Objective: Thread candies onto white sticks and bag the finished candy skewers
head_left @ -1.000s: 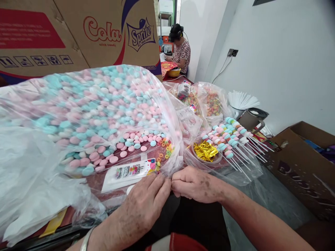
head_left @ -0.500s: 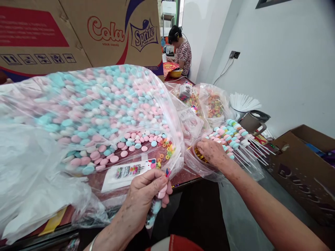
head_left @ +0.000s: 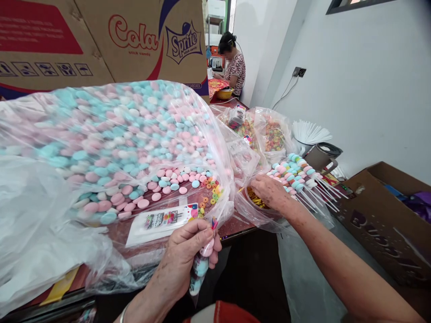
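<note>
My left hand (head_left: pixel 191 251) grips the gathered top of a narrow clear bag holding a candy skewer (head_left: pixel 200 268) of pink, blue and white candies. A bit of coloured print pokes out above my thumb. Over a bowl of gold twist ties (head_left: pixel 256 198), my right hand (head_left: pixel 271 192) reaches down with its fingers curled together; its fingertips are partly hidden among the ties. Finished candy skewers (head_left: pixel 296 175) on white sticks lie just beyond it. Printed clear bags (head_left: pixel 148 226) rest flat on the table to the left.
A big clear sack of pastel candies (head_left: pixel 134 125) covers the left side, with small ring candies (head_left: pixel 210 193) by its mouth. A carton (head_left: pixel 141 40) stands behind. White sticks (head_left: pixel 311 132) and a grey jug (head_left: pixel 321 154) are at right. Another person (head_left: pixel 234 65) sits farther back.
The view has shifted slightly. My right hand stays at the bowl with a small movement of its fingers, while my left hand keeps hold of the bagged candy skewer.
</note>
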`<state>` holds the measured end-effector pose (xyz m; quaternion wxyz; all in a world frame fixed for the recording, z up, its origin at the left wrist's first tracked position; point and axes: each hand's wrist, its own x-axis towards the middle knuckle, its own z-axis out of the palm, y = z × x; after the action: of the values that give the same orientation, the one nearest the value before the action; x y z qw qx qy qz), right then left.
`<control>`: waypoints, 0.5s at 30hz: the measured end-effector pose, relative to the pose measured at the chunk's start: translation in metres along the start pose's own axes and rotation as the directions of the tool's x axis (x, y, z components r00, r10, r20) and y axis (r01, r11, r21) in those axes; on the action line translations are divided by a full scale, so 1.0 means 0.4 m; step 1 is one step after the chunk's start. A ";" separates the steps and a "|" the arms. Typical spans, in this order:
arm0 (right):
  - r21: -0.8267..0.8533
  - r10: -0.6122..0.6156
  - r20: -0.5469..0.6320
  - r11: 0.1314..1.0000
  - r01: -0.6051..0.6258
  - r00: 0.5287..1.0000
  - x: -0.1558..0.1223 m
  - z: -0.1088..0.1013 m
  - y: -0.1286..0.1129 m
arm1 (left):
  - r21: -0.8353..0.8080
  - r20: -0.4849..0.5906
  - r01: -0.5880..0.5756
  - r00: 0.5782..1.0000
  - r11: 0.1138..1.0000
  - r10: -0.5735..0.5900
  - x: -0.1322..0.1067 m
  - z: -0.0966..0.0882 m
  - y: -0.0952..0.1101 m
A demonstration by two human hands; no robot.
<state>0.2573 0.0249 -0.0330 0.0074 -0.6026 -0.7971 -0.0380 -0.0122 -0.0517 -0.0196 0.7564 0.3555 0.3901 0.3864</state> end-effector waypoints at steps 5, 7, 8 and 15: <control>0.048 -0.037 0.007 0.998 0.037 0.999 -0.004 -0.021 0.039 | 0.012 -0.008 -0.007 1.000 1.000 0.007 0.000 -0.010 -0.005; 0.074 -0.086 0.025 0.994 0.084 0.996 -0.016 -0.035 0.058 | 0.019 -0.011 -0.010 1.000 1.000 0.010 0.001 -0.014 -0.005; 0.087 -0.118 0.039 0.990 0.114 0.992 -0.023 -0.040 0.065 | 0.021 -0.010 -0.008 1.000 1.000 0.009 0.001 -0.016 -0.006; 0.092 -0.182 0.051 0.980 0.177 0.982 -0.038 -0.013 0.069 | 0.020 0.008 0.024 1.000 1.000 -0.024 -0.004 -0.018 -0.021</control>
<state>0.2877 0.0174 -0.0273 0.0067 -0.5282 -0.8490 0.0142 -0.0164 -0.0552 -0.0291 0.7590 0.3599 0.3952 0.3717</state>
